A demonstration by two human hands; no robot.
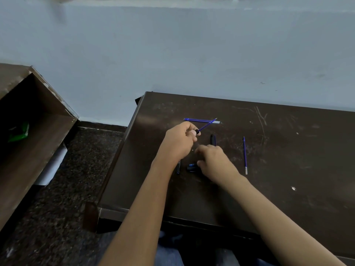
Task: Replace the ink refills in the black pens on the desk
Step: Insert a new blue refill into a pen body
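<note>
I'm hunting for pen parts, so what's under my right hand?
A black pen piece with blue markings pokes out beside the right hand on the desk. Whatever lies beneath the palm and fingers is covered, so I cannot tell.

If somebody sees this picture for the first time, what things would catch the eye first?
First the left hand, over the dark desk, gripping a black pen with a blue refill sticking out toward the wall. Next the right hand, just nearer, low over small black pen parts. A lone refill lies apart on the right.
</note>
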